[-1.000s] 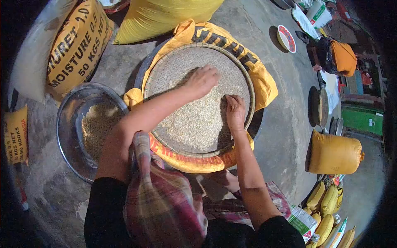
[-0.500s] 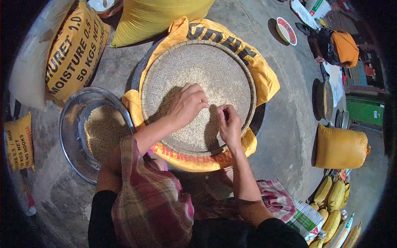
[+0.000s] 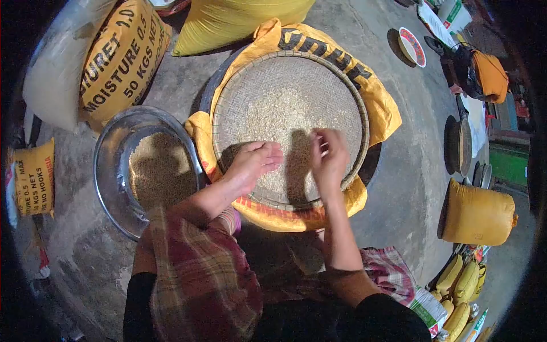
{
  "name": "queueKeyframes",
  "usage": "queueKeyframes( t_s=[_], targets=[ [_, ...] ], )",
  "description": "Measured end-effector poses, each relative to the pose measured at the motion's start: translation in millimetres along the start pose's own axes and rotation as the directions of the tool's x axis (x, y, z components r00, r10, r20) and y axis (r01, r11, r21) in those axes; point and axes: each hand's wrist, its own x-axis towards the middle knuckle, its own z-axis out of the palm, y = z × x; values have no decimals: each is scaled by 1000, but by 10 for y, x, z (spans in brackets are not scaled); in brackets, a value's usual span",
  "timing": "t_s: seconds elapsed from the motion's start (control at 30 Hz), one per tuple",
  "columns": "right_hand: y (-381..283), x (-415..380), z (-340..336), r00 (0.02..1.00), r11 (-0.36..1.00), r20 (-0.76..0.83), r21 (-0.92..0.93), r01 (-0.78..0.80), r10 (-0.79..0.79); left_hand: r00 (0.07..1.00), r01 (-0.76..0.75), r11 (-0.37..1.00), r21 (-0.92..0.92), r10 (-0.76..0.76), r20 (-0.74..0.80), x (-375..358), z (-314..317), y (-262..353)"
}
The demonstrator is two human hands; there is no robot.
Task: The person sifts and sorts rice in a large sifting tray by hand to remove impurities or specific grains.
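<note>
A round woven winnowing tray (image 3: pixel 239 91) with a bound rim lies in front of me, pale grain (image 3: pixel 279 114) spread over its middle. Above its lower left part is my left hand (image 3: pixel 254 164), fingers stretched out side by side and palm partly turned up. I cannot make out anything lying in that palm. My right hand (image 3: pixel 329 158) hovers over the tray's right side, its curled fingers smeared by motion, so whatever they hold cannot be told. Under the tray, a yellow printed sack (image 3: pixel 379 114) drapes over a dark round rim.
At the left, a metal basin (image 3: pixel 108 188) holds darker grain (image 3: pixel 159 165). Printed sacks (image 3: pixel 122 62) and a full yellow sack (image 3: pixel 239 23) stand behind. A patterned bowl (image 3: pixel 412 47), a pan (image 3: pixel 464 145), a yellow bag (image 3: pixel 477 214) and bananas (image 3: pixel 458 279) line the right.
My left hand has gone from fingers bent down over the grain to stretched out, lower on the tray. The right hand has lifted slightly and blurred. The whole view has shifted rightward.
</note>
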Motion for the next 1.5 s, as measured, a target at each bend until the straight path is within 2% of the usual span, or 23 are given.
queueKeyframes(
  t_s=[0.07,0.1,0.17,0.23,0.27,0.4,0.47,0.57,0.6,0.63,0.67,0.7,0.77,0.8,0.83,0.9,0.97,1.03,1.1,1.17,1.37,1.43,1.5],
  targets=[
    [515,217,90,993,974,-60,-210,86,-101,998,-42,980,196,49,-32,-40,-53,-29],
    [614,265,155,993,974,-60,-208,90,-105,998,-46,980,196,53,-33,-50,-72,-52],
    [713,315,241,987,946,-54,-296,129,-151,973,-218,850,479,225,44,-71,-114,-103],
    [741,319,281,973,938,-85,-297,180,-214,962,-263,794,548,261,83,-80,-180,-144],
    [779,318,294,980,945,-71,-286,157,-185,947,-309,730,610,294,128,-94,-186,-140],
    [826,329,251,990,955,-54,-276,108,-127,952,-294,704,647,277,131,-140,-109,-73],
    [768,300,167,990,967,-36,-224,124,-136,907,-374,445,813,361,219,-202,-54,0],
    [479,114,20,990,978,8,-153,143,-143,906,-362,404,840,365,215,-259,52,108],
    [336,23,-4,998,995,23,-86,53,-51,901,-371,403,837,373,220,-239,70,84],
    [209,-67,-7,998,999,46,-19,-39,40,942,-318,679,662,308,136,-196,75,33],
    [100,-156,6,997,998,62,34,-53,51,974,-227,881,416,213,79,-177,80,0],
    [13,-227,41,995,994,78,88,-64,58,971,-239,879,413,225,84,-176,93,10],
    [-89,-384,158,992,983,87,169,77,-93,998,-34,987,157,25,56,-190,107,13],
    [-208,-451,193,979,983,102,59,173,-179,998,-39,999,13,38,56,-86,27,-116],
    [-286,-494,214,957,962,125,-51,268,-260,997,-46,999,11,45,60,-71,-2,-154],
    [-306,-525,229,968,972,112,-42,232,-226,984,-106,978,-178,129,122,-53,-64,-180],
    [-267,-473,241,977,981,103,-28,193,-189,979,-51,982,-182,86,185,-52,-155,-159],
    [-98,-310,205,994,995,45,16,103,-104,994,-101,993,65,98,54,-140,-136,-110],
    [89,-94,202,997,996,-1,-39,82,-82,993,-106,984,143,98,61,-235,-112,-5],
    [292,161,233,995,990,3,-104,97,-97,986,-106,959,264,66,155,-308,-154,96],
    [503,738,434,998,989,11,-133,58,-57,943,-289,932,218,239,230,-690,-717,445],
    [576,845,502,999,993,13,-107,45,-43,979,-204,932,299,193,67,-822,-1042,560],
    [588,899,547,997,989,38,-127,78,-73,1000,-7,931,364,9,-3,-740,-1725,551]
  ],
)
